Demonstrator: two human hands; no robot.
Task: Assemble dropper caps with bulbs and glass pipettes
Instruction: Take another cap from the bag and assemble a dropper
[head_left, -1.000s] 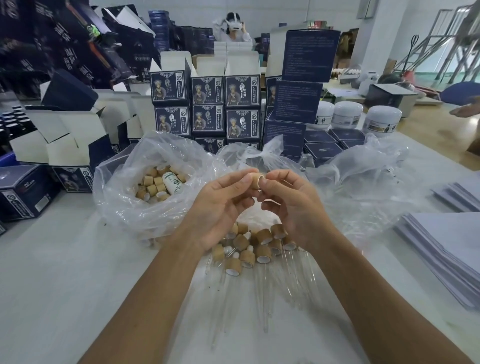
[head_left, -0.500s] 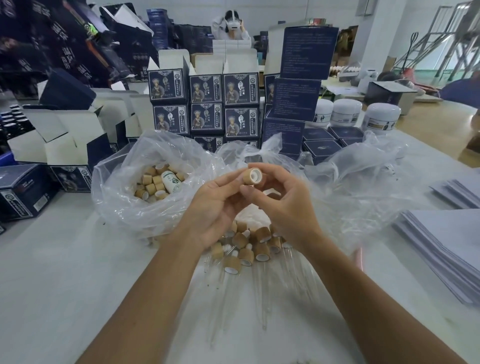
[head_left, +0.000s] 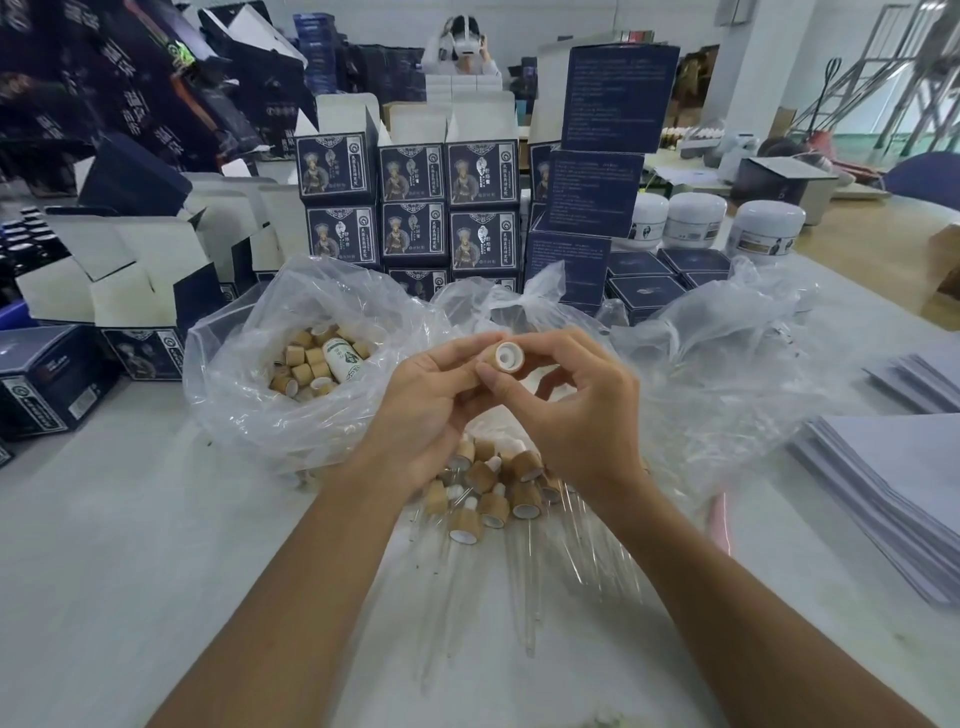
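Clear glass pipettes (head_left: 529, 582) lie faint on the white surface (head_left: 104, 545), outlines hard to trace. Assembled tan wooden caps (head_left: 493, 499) partly hidden behind wrists. Above them, left hand (head_left: 431, 410) and right hand (head_left: 576, 410) together pinch one tan cap with white insert (head_left: 506, 357). Clear bag of loose caps (head_left: 311, 364) behind.

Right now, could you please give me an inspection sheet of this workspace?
Surface: white table, bare patches at the near left.
Job's things: one wooden cap, white inside facing the camera, pinched between both hands; assembled droppers heaped below the hands, glass pipettes pointing toward the camera; loose caps in the plastic bag.
Clutter: a white bottle among the bagged caps; dark printed boxes; white jars; paper stacks.
Grippers: left hand and right hand both grip the cap.
Cables: nothing seen.
Surroundings: a person seated behind the boxes.
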